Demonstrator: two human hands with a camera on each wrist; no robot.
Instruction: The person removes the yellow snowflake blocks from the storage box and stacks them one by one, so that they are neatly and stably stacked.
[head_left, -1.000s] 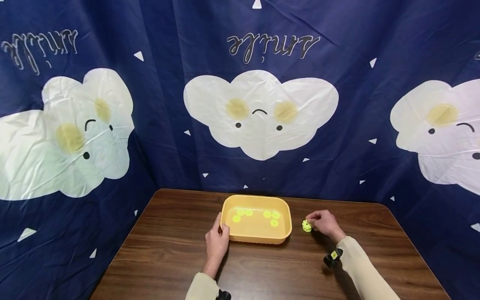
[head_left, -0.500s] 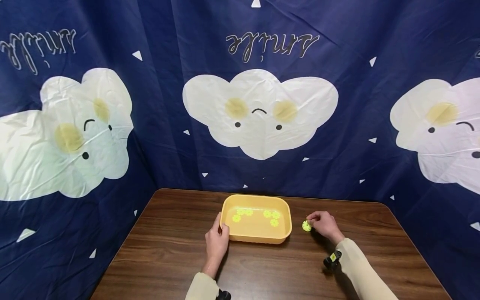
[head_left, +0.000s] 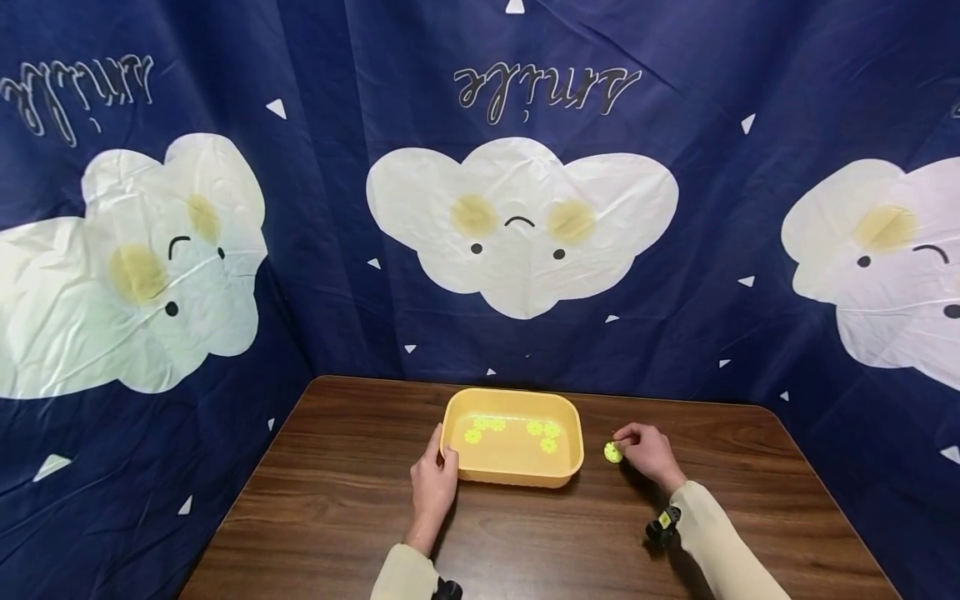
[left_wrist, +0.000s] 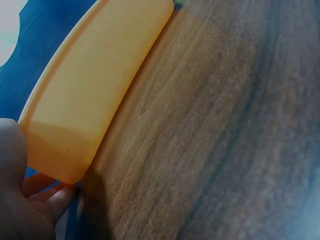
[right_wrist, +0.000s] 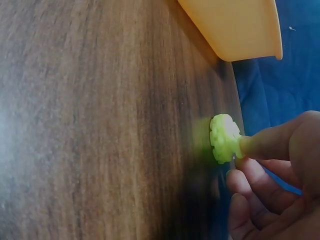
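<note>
A yellow plastic tub (head_left: 517,481) stands near the back of the wooden table, with several bright yellow-green flower-shaped pieces (head_left: 550,446) lying in it. My left hand (head_left: 435,483) grips the tub's left end, thumb at the rim; the left wrist view has its fingers (left_wrist: 60,200) round the end wall. To the right of the tub, my right hand (head_left: 649,452) pinches a neon yellow-green flower-shaped piece (right_wrist: 224,139) between thumb and fingers. This piece has a notched edge and sits low over the table. Part of it is hidden by the fingertips.
The brown wooden table (head_left: 525,542) reaches back to a dark blue curtain (head_left: 330,250) printed with white clouds, which hangs behind it and along both sides. Black wrist cameras (head_left: 663,527) are strapped on over the light sleeves.
The right forearm has shifted slightly, and the fingers have moved a little on the flower-shaped piece, which stays in nearly the same spot. My left hand and the tub have not moved.
</note>
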